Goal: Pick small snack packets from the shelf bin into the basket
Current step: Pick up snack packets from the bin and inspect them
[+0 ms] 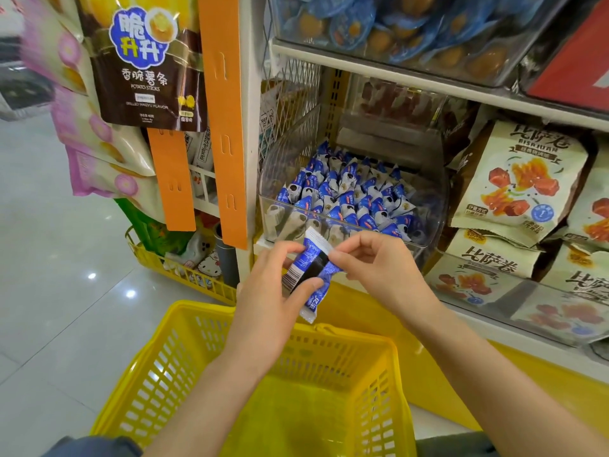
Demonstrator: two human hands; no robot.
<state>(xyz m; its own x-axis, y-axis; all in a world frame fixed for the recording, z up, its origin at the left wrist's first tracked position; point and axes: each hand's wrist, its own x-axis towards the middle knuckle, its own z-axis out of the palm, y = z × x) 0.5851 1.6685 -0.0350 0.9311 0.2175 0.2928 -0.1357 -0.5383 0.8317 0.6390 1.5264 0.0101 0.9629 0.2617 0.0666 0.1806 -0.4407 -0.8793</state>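
A small blue-and-white foil snack packet (312,275) sits above the yellow slotted plastic basket (171,367), pinched by both hands: left hand (273,291) along its lower edge, right hand (372,268) at its upper side. Behind, the clear plastic shelf bin (428,206) holds many more.

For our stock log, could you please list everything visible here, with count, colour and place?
packet: one, blue-white, held over the basket
bin: one, clear, centre, filled with many blue-white packets
basket: one, yellow, below the packet
floor basket: one, yellow, lower left, holding goods
brown bag: one, brown, hanging upper left
pink bags: several, pink, hanging far left
strips: two, orange, left of bin
beige bags: several, beige, right of bin
cups: many, blue, along the top
left grip: one, holds the packet's lower half
right grip: one, pinches its upper edge
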